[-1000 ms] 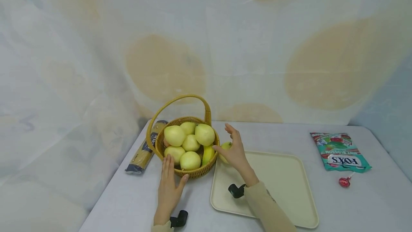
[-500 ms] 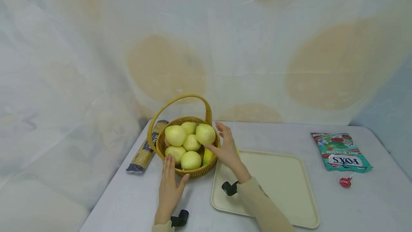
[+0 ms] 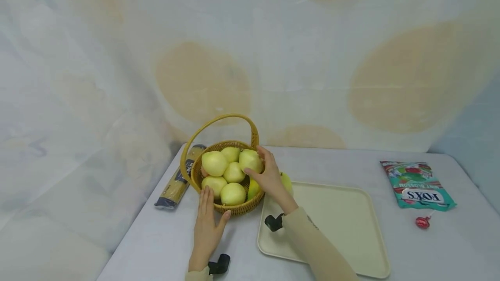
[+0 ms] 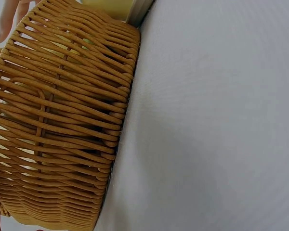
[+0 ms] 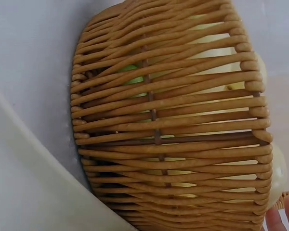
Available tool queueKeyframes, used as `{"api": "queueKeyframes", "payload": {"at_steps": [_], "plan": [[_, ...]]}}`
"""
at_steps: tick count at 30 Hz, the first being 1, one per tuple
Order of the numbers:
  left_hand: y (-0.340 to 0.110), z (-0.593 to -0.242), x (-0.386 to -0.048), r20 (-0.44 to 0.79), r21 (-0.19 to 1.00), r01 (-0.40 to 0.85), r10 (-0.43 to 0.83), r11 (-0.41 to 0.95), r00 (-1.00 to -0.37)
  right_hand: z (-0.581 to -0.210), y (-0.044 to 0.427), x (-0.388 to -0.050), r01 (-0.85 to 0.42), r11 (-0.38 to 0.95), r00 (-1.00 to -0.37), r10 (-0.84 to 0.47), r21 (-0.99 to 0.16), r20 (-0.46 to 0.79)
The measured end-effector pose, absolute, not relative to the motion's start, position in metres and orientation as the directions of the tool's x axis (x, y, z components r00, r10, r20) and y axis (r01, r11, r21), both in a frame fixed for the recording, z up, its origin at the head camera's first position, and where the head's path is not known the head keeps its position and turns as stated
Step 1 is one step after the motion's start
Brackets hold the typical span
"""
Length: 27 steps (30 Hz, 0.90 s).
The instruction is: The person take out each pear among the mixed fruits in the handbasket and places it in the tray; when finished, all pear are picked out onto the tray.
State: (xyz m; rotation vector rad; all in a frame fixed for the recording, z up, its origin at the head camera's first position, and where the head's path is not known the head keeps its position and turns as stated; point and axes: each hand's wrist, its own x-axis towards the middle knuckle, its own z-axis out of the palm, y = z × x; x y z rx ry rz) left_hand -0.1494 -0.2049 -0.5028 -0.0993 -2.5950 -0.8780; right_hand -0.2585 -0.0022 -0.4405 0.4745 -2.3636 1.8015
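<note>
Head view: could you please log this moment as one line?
basket: upright | left grip: at basket front-left | right grip: around rear-right fruit, contact unclear | tray: right of basket

Basket (image 4: pixel 70 127) cut off in left wrist view. Packet (image 3: pixel 172 191) partly behind it. Right sleeve (image 3: pixel 314 242) obscures part of tray (image 3: pixel 343 216).

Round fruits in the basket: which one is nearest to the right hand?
The rear right fruit by the handle: only it lies between thumb and fingers of the right hand.
</note>
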Motion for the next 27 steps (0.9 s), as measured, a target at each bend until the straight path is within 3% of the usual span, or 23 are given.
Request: {"api": "queueKeyframes", "payload": {"at_steps": [27], "plan": [[-0.204,-0.507,-0.151,0.421,0.553,0.19,-0.075,0.811,-0.904,-0.441,-0.009,-0.274,-0.29,0.308,-0.954,-0.174,-0.906,0.246]]}}
